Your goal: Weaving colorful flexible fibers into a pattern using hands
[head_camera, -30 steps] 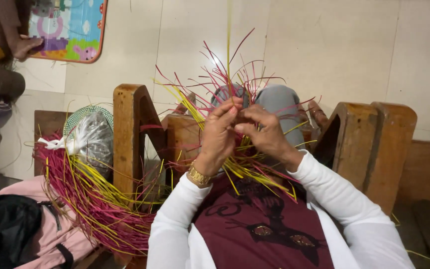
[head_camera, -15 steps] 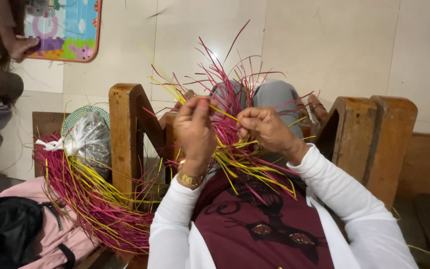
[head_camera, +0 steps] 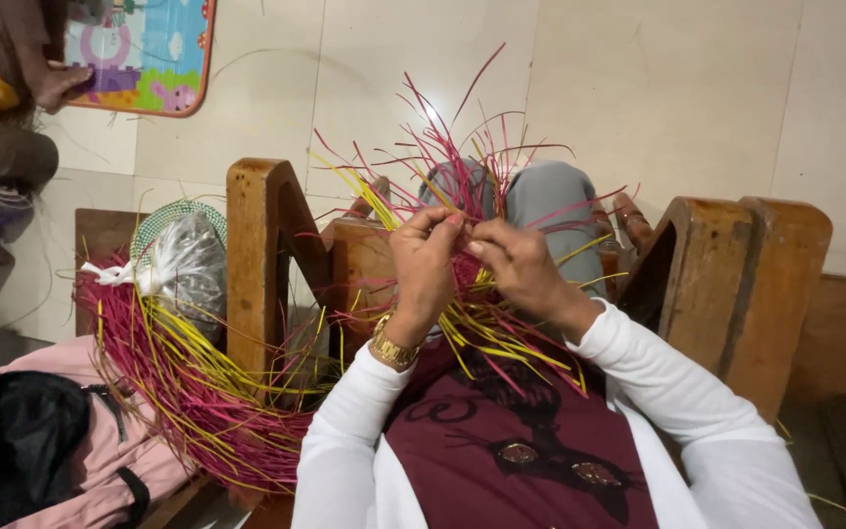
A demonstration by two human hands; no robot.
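Note:
A bristling weave of pink and yellow strips (head_camera: pixel 447 171) sits in my lap above my grey-trousered knees. My left hand (head_camera: pixel 425 266), with a gold watch at the wrist, pinches strips at the weave's centre. My right hand (head_camera: pixel 518 266) meets it fingertip to fingertip and pinches strips there too. Loose strip ends (head_camera: pixel 501 343) fan out below both hands over my maroon shirt. The centre of the weave is hidden behind my fingers.
A big bundle of pink and yellow strips (head_camera: pixel 188 392) lies at my left beside a tied clear plastic bag (head_camera: pixel 183 269) and a green woven disc. Wooden chair arms (head_camera: pixel 257 255) (head_camera: pixel 736 284) flank me. A pink and black bag (head_camera: pixel 41 451) lies lower left. Another person's hand (head_camera: pixel 56 83) rests by a colourful mat.
My left hand had pulled out to the left, drawing a strip, and has now come back to meet my right hand at the weave's centre.

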